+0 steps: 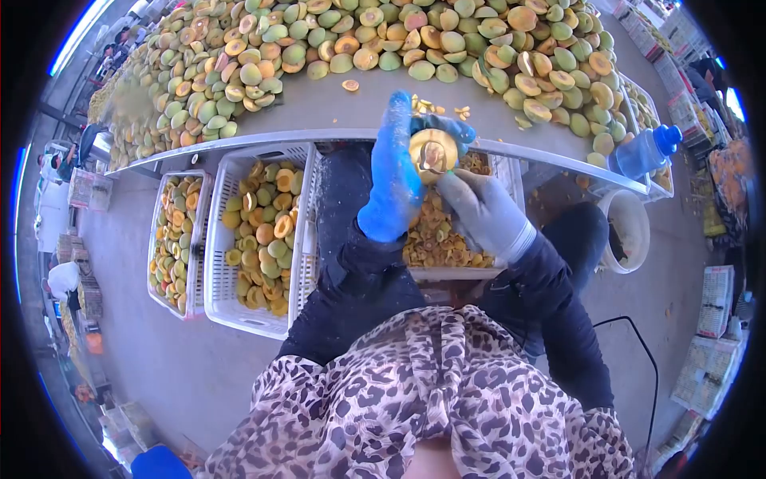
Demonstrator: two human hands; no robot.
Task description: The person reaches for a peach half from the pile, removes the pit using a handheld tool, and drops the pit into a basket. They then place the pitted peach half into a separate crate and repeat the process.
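Note:
In the head view, my left hand (pixel 399 176), in a blue glove, is wrapped around a halved peach (pixel 444 144), with its cut face turned towards me and a brown pit area in the middle. Bent in at the lower edge of that peach half is my right hand (pixel 483 209), in a pale grey glove. Its fingers are closed on what looks like a small curved pitting knife (pixel 432 170), mostly hidden by the fruit and glove. Below both hands, a crate (pixel 455 274) holds orange-brown scraps and pits.
Peach halves (pixel 343 40) are heaped on the metal table (pixel 335 108). Left of my legs stand two white crates (pixel 254 318) of peach halves. At the right are a blue-capped bottle (pixel 642 153) and a white bucket (pixel 638 231). Other people work farther off at the left.

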